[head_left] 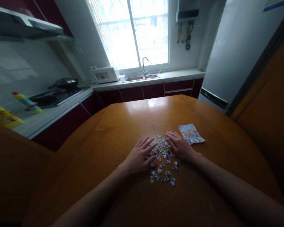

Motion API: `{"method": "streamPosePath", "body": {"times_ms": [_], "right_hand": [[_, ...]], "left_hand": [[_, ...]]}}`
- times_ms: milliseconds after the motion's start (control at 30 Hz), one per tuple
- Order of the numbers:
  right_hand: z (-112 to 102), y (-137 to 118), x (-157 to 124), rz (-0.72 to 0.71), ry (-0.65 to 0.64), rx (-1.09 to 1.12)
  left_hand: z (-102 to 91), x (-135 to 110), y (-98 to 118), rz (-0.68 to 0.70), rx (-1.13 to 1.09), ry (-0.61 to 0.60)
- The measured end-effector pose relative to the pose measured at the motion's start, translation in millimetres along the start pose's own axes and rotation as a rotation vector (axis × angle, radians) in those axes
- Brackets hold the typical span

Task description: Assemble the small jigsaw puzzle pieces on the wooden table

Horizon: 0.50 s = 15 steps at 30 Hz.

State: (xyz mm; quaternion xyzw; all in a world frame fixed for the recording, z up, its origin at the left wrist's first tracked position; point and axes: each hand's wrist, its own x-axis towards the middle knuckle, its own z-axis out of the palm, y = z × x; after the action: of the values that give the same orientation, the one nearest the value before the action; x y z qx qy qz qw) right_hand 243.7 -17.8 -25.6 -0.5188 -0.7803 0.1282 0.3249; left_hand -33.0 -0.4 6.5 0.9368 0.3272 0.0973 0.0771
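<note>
Loose jigsaw puzzle pieces, mostly blue and white with a few pink ones, lie spread over the wooden table. My left hand rests palm down at the left side of the pieces, its fingers spread and partly covering some. On the right side, my right hand lies low over the edge of the pieces with its fingers stretched out. Neither hand has a piece visibly gripped. Just beyond the right hand is a creased sheet with a colourful printed picture. What lies under both palms is hidden.
Beyond the table runs a counter with a sink and a white microwave. To the left are a stove with a dark pan and two bottles, one yellow. A fridge stands at the right.
</note>
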Motion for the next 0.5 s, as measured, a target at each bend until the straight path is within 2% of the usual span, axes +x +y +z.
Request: {"method": "streamPosePath", "body": {"times_ms": [133,267,500], "right_hand": [[1,-24,-11,-0.1,-0.157,-0.087],[10,-42,-27,-0.067,-0.289,-0.116],[15,-65,-60,-0.074,-0.354,-0.1]], "left_hand": [[1.9,2,13,0.06,-0.007,-0.117],[5.8,-1,9,0.085,-0.02,-0.165],[5.7,-39,21,0.085,-0.008,-0.238]]}}
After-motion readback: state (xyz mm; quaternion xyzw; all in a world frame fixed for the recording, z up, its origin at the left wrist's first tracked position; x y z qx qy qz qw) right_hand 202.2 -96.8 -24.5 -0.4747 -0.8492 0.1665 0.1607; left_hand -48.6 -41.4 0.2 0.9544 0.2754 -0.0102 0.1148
